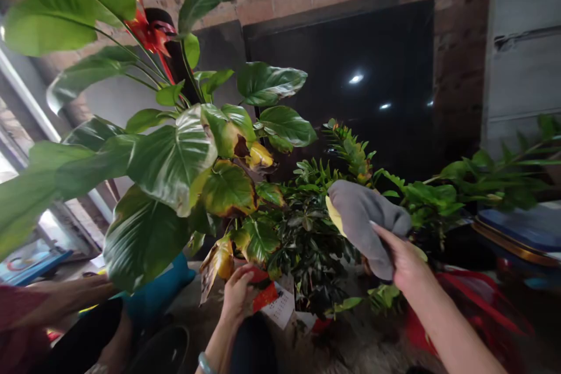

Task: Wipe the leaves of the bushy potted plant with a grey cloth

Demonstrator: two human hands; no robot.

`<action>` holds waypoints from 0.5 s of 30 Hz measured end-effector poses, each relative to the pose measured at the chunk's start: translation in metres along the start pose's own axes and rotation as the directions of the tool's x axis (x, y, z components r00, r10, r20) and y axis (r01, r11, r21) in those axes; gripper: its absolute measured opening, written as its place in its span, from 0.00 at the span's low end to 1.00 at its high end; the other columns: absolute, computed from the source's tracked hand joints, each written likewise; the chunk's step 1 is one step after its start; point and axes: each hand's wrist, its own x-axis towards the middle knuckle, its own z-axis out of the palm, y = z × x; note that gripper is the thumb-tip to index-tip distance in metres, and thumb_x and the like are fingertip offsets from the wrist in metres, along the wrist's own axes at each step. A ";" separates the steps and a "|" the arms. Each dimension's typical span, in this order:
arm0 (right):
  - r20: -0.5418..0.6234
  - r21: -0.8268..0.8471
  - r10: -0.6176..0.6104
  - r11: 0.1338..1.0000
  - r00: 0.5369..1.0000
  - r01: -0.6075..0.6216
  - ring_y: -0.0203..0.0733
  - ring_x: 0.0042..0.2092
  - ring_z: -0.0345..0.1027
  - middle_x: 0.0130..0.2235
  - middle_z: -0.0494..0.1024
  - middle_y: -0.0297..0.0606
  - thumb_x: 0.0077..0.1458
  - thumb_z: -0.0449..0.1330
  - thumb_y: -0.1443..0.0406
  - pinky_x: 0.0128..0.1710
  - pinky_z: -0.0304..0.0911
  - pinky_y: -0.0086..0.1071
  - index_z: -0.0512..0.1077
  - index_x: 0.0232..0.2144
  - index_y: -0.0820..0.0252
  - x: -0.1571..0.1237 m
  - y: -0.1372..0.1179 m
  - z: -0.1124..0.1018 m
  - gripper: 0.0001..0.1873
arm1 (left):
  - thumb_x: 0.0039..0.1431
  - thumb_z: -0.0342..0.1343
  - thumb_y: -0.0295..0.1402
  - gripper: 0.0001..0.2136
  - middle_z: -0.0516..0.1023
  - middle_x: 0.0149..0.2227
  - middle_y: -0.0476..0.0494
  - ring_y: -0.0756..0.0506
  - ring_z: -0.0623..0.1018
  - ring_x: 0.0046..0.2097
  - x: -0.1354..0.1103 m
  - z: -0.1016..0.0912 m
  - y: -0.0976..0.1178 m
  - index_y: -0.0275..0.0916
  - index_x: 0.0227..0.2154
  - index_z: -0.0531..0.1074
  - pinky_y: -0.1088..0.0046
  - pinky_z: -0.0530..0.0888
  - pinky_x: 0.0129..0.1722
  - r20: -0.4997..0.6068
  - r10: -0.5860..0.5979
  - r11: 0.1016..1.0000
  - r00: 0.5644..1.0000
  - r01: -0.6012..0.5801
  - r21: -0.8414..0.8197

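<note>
My right hand [405, 263] is closed on a grey cloth [366, 219] with a yellow underside, held up in front of the dark foliage. Low in the middle, my left hand [239, 292], a pale bangle on its wrist, has its fingers curled round a piece of red paper [265, 298]. Beside that paper lies a white printed sheet [283, 307]. Just above my left hand hangs a browned, withered leaf [217, 263]. It belongs to a tall broad-leaved plant [173, 160] with several yellowing leaves. A bushy dark green plant [307, 231] stands between my hands.
Another person's forearm [65, 301] reaches in at the left, near a blue object [164, 286]. A dark glossy panel [350, 82] leans on the brick wall. At right are a red bag [473, 310], a blue-lidded container [526, 225] and leafy stems [482, 172].
</note>
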 end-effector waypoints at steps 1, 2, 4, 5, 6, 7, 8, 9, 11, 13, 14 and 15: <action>0.013 -0.004 0.025 1.000 1.000 -0.025 0.54 0.42 0.78 0.27 0.83 0.40 0.31 0.69 0.65 0.40 0.75 0.38 0.75 0.29 0.59 0.002 0.006 0.010 0.16 | 0.37 0.62 0.34 0.08 0.79 0.27 0.44 0.44 0.77 0.32 -0.001 0.003 -0.003 0.42 0.25 0.77 0.74 0.70 0.24 0.032 -0.035 0.999 0.999 0.036 -0.035; 0.019 -0.019 0.058 0.998 0.998 -0.057 0.56 0.42 0.78 0.26 0.82 0.41 0.31 0.69 0.65 0.39 0.75 0.39 0.75 0.27 0.60 0.001 0.015 0.014 0.15 | 0.37 0.62 0.33 0.08 0.81 0.31 0.43 0.43 0.78 0.36 -0.002 0.006 -0.005 0.42 0.26 0.78 0.74 0.71 0.27 0.065 -0.060 0.996 0.996 0.064 -0.060; 0.014 -0.074 0.113 0.991 0.993 -0.112 0.58 0.42 0.78 0.25 0.82 0.44 0.29 0.69 0.64 0.40 0.75 0.41 0.75 0.27 0.61 -0.007 0.042 0.006 0.17 | 0.37 0.63 0.31 0.11 0.81 0.38 0.41 0.41 0.78 0.43 -0.005 0.011 -0.007 0.41 0.28 0.79 0.73 0.73 0.31 0.108 -0.080 0.990 0.991 0.091 -0.105; 0.005 -0.114 0.139 0.984 0.990 -0.138 0.59 0.43 0.77 0.27 0.82 0.45 0.28 0.70 0.63 0.40 0.74 0.42 0.75 0.28 0.61 -0.014 0.056 -0.005 0.18 | 0.36 0.63 0.31 0.12 0.81 0.40 0.40 0.41 0.78 0.45 -0.005 0.011 -0.009 0.41 0.30 0.79 0.72 0.73 0.34 0.123 -0.082 0.987 0.989 0.097 -0.126; -0.004 -0.160 0.161 0.974 0.987 -0.160 0.59 0.43 0.77 0.28 0.83 0.45 0.28 0.71 0.62 0.40 0.74 0.42 0.75 0.30 0.61 -0.021 0.067 -0.018 0.20 | 0.36 0.63 0.31 0.14 0.81 0.41 0.39 0.40 0.77 0.46 -0.005 0.011 -0.010 0.41 0.31 0.79 0.71 0.73 0.35 0.133 -0.080 0.984 0.988 0.099 -0.145; -0.012 -0.213 0.185 0.960 0.983 -0.184 0.59 0.44 0.77 0.30 0.83 0.44 0.27 0.71 0.61 0.40 0.74 0.42 0.76 0.31 0.60 -0.029 0.073 -0.032 0.22 | 0.35 0.64 0.32 0.15 0.81 0.42 0.39 0.40 0.77 0.46 -0.004 0.011 -0.011 0.40 0.32 0.79 0.71 0.72 0.36 0.143 -0.076 0.982 0.987 0.100 -0.163; -0.014 -0.255 0.210 0.944 0.978 -0.207 0.59 0.45 0.77 0.31 0.84 0.43 0.28 0.72 0.60 0.40 0.74 0.42 0.77 0.33 0.58 -0.035 0.075 -0.044 0.24 | 0.34 0.65 0.32 0.17 0.81 0.41 0.39 0.40 0.77 0.45 -0.003 0.011 -0.013 0.40 0.33 0.80 0.71 0.72 0.37 0.154 -0.071 0.980 0.986 0.098 -0.175; -0.014 -0.276 0.234 0.933 0.972 -0.229 0.59 0.45 0.76 0.33 0.84 0.43 0.28 0.72 0.58 0.40 0.74 0.42 0.77 0.35 0.57 -0.040 0.072 -0.052 0.26 | 0.33 0.65 0.32 0.18 0.81 0.40 0.40 0.41 0.77 0.44 -0.001 0.010 -0.015 0.40 0.33 0.80 0.70 0.72 0.37 0.162 -0.065 0.979 0.985 0.095 -0.182; 0.002 -0.221 0.254 0.943 0.967 -0.247 0.60 0.46 0.76 0.34 0.84 0.43 0.28 0.72 0.58 0.41 0.74 0.44 0.77 0.38 0.58 -0.044 0.053 -0.053 0.29 | 0.31 0.67 0.33 0.20 0.81 0.37 0.41 0.41 0.77 0.41 0.003 0.012 -0.020 0.40 0.34 0.80 0.70 0.71 0.37 0.164 -0.049 0.978 0.985 0.080 -0.190; 0.026 -0.102 0.210 0.973 0.977 -0.207 0.59 0.45 0.77 0.34 0.84 0.42 0.27 0.72 0.59 0.41 0.74 0.45 0.77 0.39 0.59 -0.039 0.031 -0.033 0.30 | 0.31 0.67 0.34 0.21 0.80 0.34 0.43 0.42 0.77 0.39 0.006 0.016 -0.025 0.39 0.35 0.80 0.71 0.71 0.37 0.153 -0.021 0.976 0.988 0.054 -0.210; 0.047 -0.050 0.168 0.985 0.985 -0.166 0.59 0.44 0.77 0.34 0.84 0.42 0.27 0.72 0.60 0.41 0.74 0.45 0.77 0.38 0.59 -0.035 0.023 -0.020 0.29 | 0.31 0.67 0.35 0.22 0.79 0.31 0.44 0.43 0.76 0.37 0.008 0.019 -0.028 0.38 0.36 0.80 0.71 0.71 0.36 0.142 -0.005 0.975 0.990 0.036 -0.220; 0.074 -0.013 0.133 0.991 0.988 -0.133 0.58 0.44 0.77 0.33 0.84 0.41 0.27 0.71 0.61 0.41 0.74 0.44 0.77 0.37 0.59 -0.031 0.019 -0.006 0.28 | 0.32 0.68 0.35 0.22 0.77 0.29 0.46 0.44 0.76 0.36 0.009 0.023 -0.032 0.38 0.37 0.80 0.72 0.71 0.35 0.133 0.011 0.975 0.991 0.019 -0.223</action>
